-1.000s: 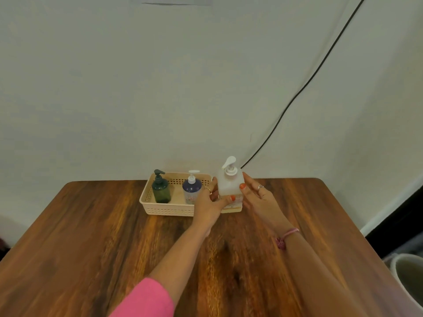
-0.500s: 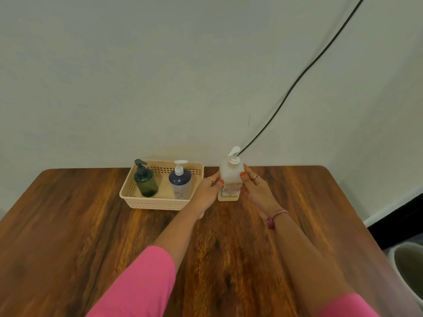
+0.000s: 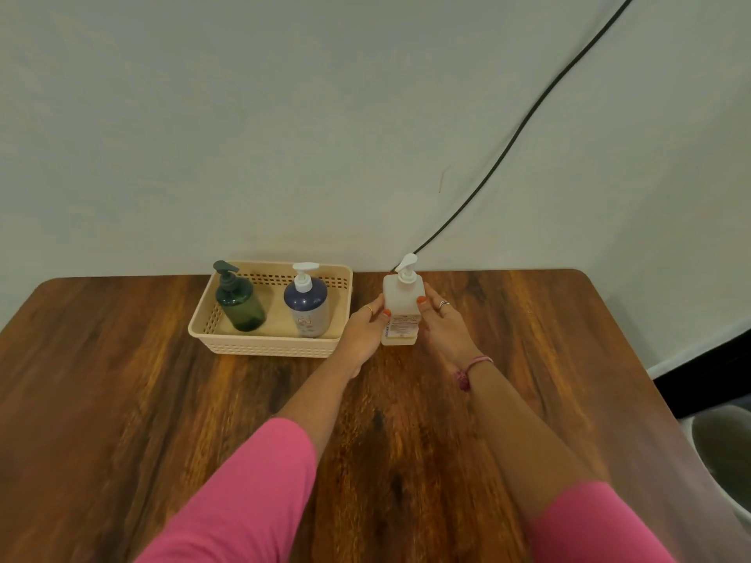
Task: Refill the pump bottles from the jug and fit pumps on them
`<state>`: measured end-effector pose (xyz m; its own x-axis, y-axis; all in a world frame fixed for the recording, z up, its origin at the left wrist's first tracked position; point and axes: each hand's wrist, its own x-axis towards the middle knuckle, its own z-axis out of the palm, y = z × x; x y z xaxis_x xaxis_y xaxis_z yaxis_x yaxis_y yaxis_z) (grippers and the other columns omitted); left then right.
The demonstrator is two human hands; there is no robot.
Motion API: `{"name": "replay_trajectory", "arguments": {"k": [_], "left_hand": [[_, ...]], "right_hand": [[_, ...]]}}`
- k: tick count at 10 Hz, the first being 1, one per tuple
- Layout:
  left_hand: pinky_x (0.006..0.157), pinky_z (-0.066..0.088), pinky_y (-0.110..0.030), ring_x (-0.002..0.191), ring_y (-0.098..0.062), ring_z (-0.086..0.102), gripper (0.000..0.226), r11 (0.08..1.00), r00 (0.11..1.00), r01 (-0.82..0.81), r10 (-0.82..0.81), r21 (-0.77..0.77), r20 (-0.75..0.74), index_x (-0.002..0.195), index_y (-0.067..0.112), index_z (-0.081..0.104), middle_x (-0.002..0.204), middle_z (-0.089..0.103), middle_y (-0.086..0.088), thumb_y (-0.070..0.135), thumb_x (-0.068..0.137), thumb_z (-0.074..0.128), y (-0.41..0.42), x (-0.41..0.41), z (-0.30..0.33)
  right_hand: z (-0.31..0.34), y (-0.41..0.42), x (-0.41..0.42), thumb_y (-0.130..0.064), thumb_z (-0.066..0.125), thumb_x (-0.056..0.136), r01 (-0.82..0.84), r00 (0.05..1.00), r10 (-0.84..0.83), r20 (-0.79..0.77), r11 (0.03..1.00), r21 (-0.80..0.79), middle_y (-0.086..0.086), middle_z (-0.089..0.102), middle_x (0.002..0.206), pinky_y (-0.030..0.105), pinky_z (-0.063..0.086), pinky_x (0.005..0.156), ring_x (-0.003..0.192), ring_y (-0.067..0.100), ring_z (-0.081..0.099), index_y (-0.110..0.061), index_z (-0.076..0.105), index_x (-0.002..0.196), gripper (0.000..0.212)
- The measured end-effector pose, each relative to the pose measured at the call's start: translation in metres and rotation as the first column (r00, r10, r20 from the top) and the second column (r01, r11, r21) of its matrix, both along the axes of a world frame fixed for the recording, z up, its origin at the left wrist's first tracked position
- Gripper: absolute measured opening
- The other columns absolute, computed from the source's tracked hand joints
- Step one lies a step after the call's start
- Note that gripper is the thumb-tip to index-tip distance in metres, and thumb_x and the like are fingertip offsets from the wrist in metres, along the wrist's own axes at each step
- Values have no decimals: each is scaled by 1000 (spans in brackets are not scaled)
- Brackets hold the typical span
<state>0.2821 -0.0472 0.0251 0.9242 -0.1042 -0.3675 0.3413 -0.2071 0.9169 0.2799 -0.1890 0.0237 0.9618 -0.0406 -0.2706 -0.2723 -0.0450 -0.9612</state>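
A white square pump bottle (image 3: pixel 401 302) with a white pump stands upright on the wooden table (image 3: pixel 122 400), just right of a cream basket (image 3: pixel 264 347). My left hand (image 3: pixel 363 331) holds its left side, thumb on the front. My right hand (image 3: pixel 441 323) holds its right side, thumb on the front too. Inside the basket stand a dark green pump bottle (image 3: pixel 239 302) and a dark blue pump bottle (image 3: pixel 305 304) with a white pump. No jug is in view.
A black cable (image 3: pixel 508 148) runs down the wall to the table's back edge behind the white bottle. A pale bin (image 3: pixel 727 453) stands on the floor beyond the table's right edge.
The white bottle went from above the basket's right end to the tabletop right of the basket, with both hands still on it. The view shifted, so the basket appears further left.
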Motion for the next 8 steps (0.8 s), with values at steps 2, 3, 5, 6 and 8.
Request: {"name": "replay_trajectory", "arguments": {"k": [2,3,5,6,8], "left_hand": [[102,32,-26,137,-19,36,48,1000,999,29,-28,-11,17,149,26,28,148,42,2,21,102,39,-1,-2,-2],[103,31,-26,138,-19,36,49,999,999,35,-35,-8,17,149,27,27,149,40,2,21,102,39,0,-2,-4],[109,28,-31,140,-20,32,50,999,999,31,-31,9,41,149,22,26,151,38,0,22,102,40,-2,-11,6],[109,28,-30,140,-20,33,49,998,997,36,-39,48,62,148,19,28,151,38,-1,22,102,41,0,-16,13],[116,28,-38,142,-23,31,58,967,984,11,-55,253,167,150,16,23,156,29,-4,26,99,47,15,-34,19]], "right_hand": [[-6,1,1,-28,43,99,17,1000,-17,-19,1000,9,-3,51,130,31,47,97,113,14,52,-25,35,143,45],[-6,3,3,-27,43,100,10,1000,-10,-17,1000,-4,-2,50,132,29,47,96,114,14,52,-25,34,144,45],[-5,6,0,-25,44,100,45,999,-45,-17,999,4,1,44,142,33,43,102,122,16,47,-24,29,146,49],[5,9,-5,-24,43,100,89,996,-89,-21,996,-19,2,42,143,25,41,95,117,12,45,-21,27,148,50],[23,11,-28,-23,44,99,180,983,-170,72,969,-168,3,40,147,32,38,104,133,20,40,-18,34,144,46]]}}
